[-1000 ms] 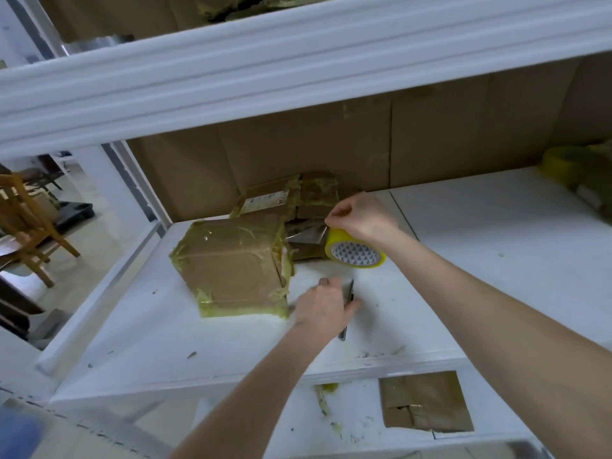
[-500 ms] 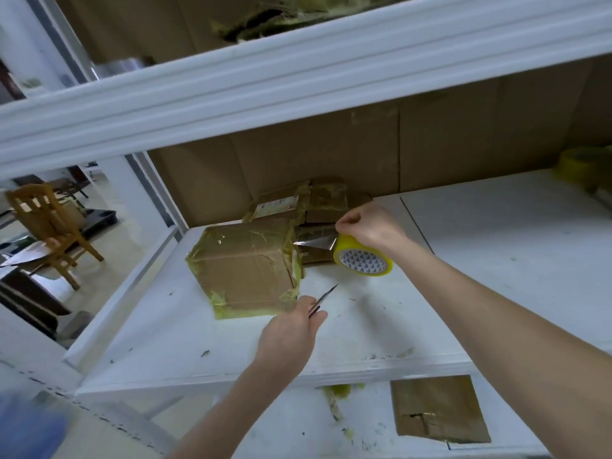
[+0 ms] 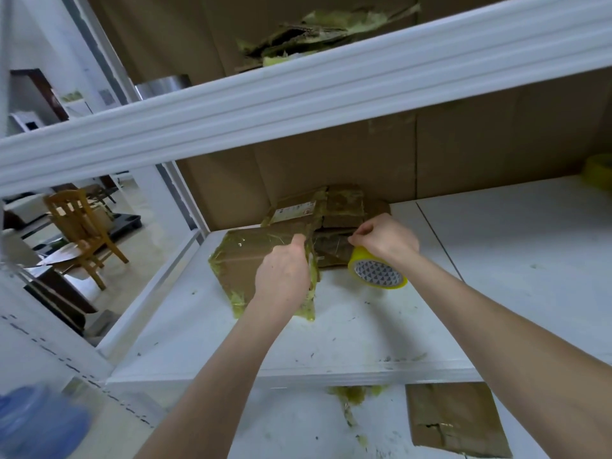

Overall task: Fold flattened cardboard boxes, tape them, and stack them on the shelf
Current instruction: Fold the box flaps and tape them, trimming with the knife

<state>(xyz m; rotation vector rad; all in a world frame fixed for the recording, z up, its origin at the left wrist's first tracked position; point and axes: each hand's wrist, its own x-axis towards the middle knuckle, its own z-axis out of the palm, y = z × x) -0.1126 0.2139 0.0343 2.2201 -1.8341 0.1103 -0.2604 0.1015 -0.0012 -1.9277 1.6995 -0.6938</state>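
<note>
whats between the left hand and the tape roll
Head view: a stretch of clear tape seems to run from the tape roll to the box edge at the left hand, with darker flat cardboard behind it.

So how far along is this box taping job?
Done: several taped brown cardboard boxes sit at the back of the white shelf. In hand: another brown cardboard box is folded and taped over; the right hand holds the yellow roll of tape beside it, the left hand is at its taped edge. Left: probably cutting the tape, stacking this box, and folding the flat brown cardboard piece lying below.
</note>
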